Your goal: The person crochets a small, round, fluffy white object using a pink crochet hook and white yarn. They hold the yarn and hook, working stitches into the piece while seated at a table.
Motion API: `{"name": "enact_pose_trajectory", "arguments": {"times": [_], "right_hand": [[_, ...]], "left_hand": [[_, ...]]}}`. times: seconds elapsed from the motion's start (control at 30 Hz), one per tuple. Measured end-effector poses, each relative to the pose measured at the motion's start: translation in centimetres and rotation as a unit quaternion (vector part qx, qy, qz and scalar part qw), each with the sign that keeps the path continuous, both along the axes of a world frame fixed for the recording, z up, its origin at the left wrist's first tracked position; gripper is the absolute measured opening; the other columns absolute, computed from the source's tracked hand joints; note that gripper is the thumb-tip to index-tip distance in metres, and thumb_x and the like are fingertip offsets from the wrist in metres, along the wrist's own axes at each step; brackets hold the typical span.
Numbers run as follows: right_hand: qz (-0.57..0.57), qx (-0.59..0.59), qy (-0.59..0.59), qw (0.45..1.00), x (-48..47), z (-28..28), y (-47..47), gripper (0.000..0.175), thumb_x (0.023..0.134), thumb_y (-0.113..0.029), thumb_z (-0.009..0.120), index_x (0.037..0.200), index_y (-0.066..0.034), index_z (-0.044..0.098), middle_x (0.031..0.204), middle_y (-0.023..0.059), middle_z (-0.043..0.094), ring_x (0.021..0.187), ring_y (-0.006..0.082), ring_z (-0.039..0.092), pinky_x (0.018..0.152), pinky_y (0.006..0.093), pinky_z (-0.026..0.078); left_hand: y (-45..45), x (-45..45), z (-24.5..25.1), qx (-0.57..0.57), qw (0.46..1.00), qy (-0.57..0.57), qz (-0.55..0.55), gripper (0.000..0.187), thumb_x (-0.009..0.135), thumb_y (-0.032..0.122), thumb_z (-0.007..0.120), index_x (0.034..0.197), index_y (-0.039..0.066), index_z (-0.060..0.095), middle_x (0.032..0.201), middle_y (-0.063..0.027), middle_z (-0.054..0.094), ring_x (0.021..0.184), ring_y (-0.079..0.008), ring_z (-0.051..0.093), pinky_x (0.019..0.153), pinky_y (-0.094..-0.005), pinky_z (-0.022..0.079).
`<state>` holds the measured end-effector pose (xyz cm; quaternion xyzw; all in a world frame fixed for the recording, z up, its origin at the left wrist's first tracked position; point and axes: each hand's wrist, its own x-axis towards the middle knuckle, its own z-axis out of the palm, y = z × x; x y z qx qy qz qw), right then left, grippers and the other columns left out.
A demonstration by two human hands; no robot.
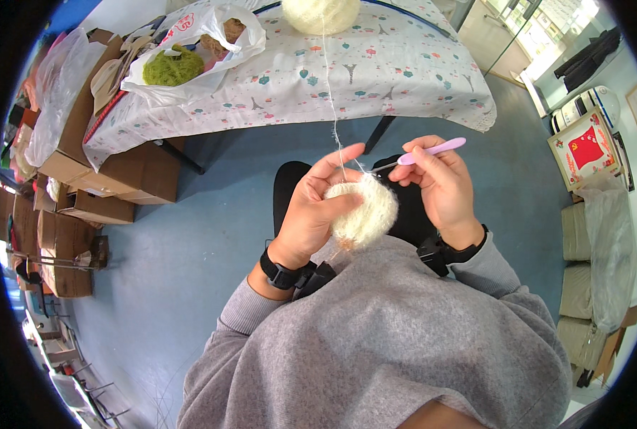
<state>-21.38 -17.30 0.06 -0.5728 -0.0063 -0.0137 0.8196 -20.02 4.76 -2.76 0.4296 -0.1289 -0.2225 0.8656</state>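
Observation:
My left hand (313, 201) grips a fuzzy cream crochet piece (369, 214), thumb across its front and index finger raised. At the bottom of the piece is a small brownish patch. Between the fingers of my right hand (439, 177) is a crochet hook (431, 152) with a lilac handle. Its metal shaft points left, and the tip meets the upper edge of the piece; the exact loop is too small to make out. A strand of cream yarn (329, 86) runs from my left index finger up to a large cream yarn ball (321, 13) on the table.
A patterned white tablecloth (275, 102) covers the table ahead. On it lies a white plastic bag (219, 75) with a green yarn ball (173, 67) and brown yarn (227, 35). Cardboard boxes (66, 244) are stacked at left. Wrapped bundles (576, 289) and a framed picture (584, 147) line the right wall.

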Motion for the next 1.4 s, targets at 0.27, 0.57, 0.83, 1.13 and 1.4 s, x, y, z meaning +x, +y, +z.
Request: {"name": "enact_pose_trajectory", "arguments": {"times": [0.27, 0.57, 0.83, 1.13, 1.4], "right_hand": [[-0.068, -0.481, -0.477, 0.733, -0.3, -1.2, 2.2, 0.022, 0.086, 0.001, 0.068, 0.107, -0.0034, 0.073, 0.111, 0.0169, 0.070, 0.095, 0.0314, 0.070, 0.078, 0.0341, 0.057], [0.021, -0.015, -0.049, 0.998, 0.2, -0.4, -1.2, 0.019, 0.105, -0.013, 0.055, 0.111, 0.0015, 0.066, 0.094, 0.0118, 0.073, 0.084, 0.0201, 0.073, 0.078, 0.0305, 0.058], [-0.008, -0.111, -0.141, 0.984, -0.2, -2.1, 2.4, 0.017, 0.102, -0.009, 0.061, 0.115, -0.0016, 0.068, 0.104, 0.0101, 0.072, 0.089, 0.0212, 0.072, 0.076, 0.0295, 0.057], [-0.038, -0.349, -0.381, 0.856, -0.2, -1.2, 2.6, 0.023, 0.091, 0.004, 0.065, 0.110, -0.0049, 0.074, 0.109, 0.0154, 0.070, 0.090, 0.0236, 0.070, 0.076, 0.0309, 0.057], [0.132, 0.031, -0.101, 0.986, -0.2, -0.3, 0.7, 0.018, 0.111, -0.019, 0.045, 0.119, -0.0038, 0.050, 0.110, 0.0204, 0.069, 0.103, 0.0241, 0.071, 0.090, 0.0376, 0.060]], "left_hand": [[-0.8, -0.3, -0.4, -0.011, 0.999, 0.002, 0.033, 0.070, 0.089, -0.010, 0.062, 0.154, 0.001, 0.039, 0.115, -0.0079, 0.070, 0.103, -0.0147, 0.068, 0.092, -0.0278, 0.054], [0.3, 0.1, -0.2, -0.101, 0.990, 0.091, -0.038, 0.068, 0.087, -0.011, 0.062, 0.152, 0.002, 0.044, 0.114, -0.0072, 0.070, 0.101, -0.0150, 0.069, 0.090, -0.0270, 0.055], [-0.4, -0.3, -0.5, 0.069, 0.994, -0.064, 0.057, 0.070, 0.088, -0.010, 0.066, 0.152, 0.004, 0.045, 0.107, -0.0027, 0.068, 0.099, -0.0108, 0.066, 0.088, -0.0251, 0.053], [-0.5, -0.3, -0.1, 0.042, 0.998, -0.019, 0.039, 0.070, 0.087, -0.008, 0.070, 0.151, 0.000, 0.043, 0.105, -0.0024, 0.068, 0.099, -0.0109, 0.066, 0.088, -0.0263, 0.053], [0.6, 0.0, 0.9, 0.025, 0.999, -0.038, 0.018, 0.066, 0.085, -0.005, 0.073, 0.147, -0.002, 0.048, 0.097, -0.0023, 0.069, 0.088, -0.0096, 0.066, 0.081, -0.0230, 0.052]]}}
